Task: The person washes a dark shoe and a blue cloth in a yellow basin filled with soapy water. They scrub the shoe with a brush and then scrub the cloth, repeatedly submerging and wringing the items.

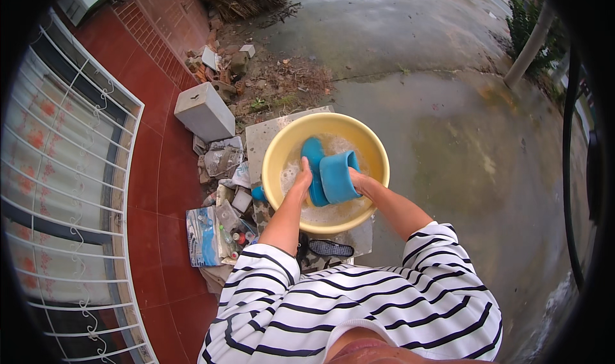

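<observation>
Over soapy water in a yellow plastic basin (379,162) is a blue slide slipper (314,171) with a wide strap. My left hand (303,174) grips the edge of its sole on the left side. From the right, my right hand (360,180) reaches into the opening under the strap; its fingers are hidden there, so its hold cannot be told. Part of another blue item (258,194) shows just outside the basin's left rim. The basin stands on a stone slab (257,145).
A pale rectangular block (206,111), rubble and a box of bottles (204,236) lie left of the slab. A checked insole or shoe (331,248) lies near my body. A white window grille (129,171) borders the far left; wet concrete (447,157) spreads to the right.
</observation>
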Motion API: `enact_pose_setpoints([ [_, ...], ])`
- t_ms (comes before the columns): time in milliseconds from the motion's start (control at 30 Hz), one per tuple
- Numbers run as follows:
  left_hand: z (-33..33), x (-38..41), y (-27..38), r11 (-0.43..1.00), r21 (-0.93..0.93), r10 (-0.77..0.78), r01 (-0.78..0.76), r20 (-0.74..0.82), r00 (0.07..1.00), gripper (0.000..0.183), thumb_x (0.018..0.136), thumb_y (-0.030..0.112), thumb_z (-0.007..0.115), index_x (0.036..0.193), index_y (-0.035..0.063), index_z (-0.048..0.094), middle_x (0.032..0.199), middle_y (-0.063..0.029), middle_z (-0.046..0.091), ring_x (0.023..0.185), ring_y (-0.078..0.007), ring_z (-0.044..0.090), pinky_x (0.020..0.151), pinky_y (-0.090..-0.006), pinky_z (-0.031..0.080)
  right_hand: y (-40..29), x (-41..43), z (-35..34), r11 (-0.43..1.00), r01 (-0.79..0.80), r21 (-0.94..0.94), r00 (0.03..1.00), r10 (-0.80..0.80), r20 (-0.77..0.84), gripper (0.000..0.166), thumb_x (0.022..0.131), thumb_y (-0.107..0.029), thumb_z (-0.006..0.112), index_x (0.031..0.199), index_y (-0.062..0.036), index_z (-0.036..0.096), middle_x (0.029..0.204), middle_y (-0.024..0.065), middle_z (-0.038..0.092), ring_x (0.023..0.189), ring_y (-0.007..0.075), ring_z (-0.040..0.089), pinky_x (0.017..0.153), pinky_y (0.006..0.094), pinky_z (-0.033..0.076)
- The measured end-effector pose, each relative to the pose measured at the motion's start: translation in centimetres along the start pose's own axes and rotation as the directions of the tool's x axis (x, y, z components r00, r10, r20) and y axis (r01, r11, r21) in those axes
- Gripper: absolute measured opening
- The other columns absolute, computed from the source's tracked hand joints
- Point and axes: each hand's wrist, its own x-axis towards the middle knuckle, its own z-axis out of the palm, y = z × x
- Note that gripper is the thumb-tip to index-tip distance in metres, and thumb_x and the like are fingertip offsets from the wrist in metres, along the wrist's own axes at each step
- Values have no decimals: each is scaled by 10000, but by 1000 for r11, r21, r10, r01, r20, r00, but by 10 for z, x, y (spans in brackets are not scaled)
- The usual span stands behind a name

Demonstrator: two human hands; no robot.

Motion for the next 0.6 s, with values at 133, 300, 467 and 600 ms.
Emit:
enact_pose_setpoints([
  [133, 12, -32, 14, 992, 119, 57, -49, -69, 996, 928, 911, 711, 250, 1414, -63, 343, 1442, -249, 388, 1345, -358, 371, 1094, -403, 313, -11, -22, -16, 686, 147, -712, 988, -72, 135, 390, 912, -320, 569, 1192, -49, 580, 1157, 171, 613, 1005, 310, 624, 874, 427, 513],
  [300, 15, -2, -2, 970, 204, 154, -130, -108, 982, 889, 918, 690, 275, 1368, -62, 425, 1399, -278, 431, 1330, -387, 384, 1078, -419, 325, 38, 23, -14, 341, 210, -916, 874, -485, 20, 445, 888, -328, 573, 1222, -35, 562, 1222, 220, 585, 1072, 360, 597, 932, 439, 474],
  [467, 8, -11, 5, 999, 22, 47, -49, 87, 995, 926, 917, 705, 249, 1424, -67, 321, 1431, -241, 408, 1322, -338, 412, 1084, -403, 342, 42, 46, -17, 987, 143, -73, 970, -154, -188, 448, 901, -363, 577, 1220, -49, 570, 1227, 177, 597, 1051, 312, 617, 905, 425, 503],
  [600, -2, 21, -10, 999, -33, 11, -5, 188, 982, 950, 919, 704, 235, 1435, -93, 264, 1466, -229, 361, 1344, -326, 380, 1101, -389, 322, 38, 49, -23, 974, 111, 195, 994, -104, -46, 462, 922, -411, 557, 1236, -73, 570, 1213, 129, 605, 1016, 245, 633, 855, 397, 538],
])
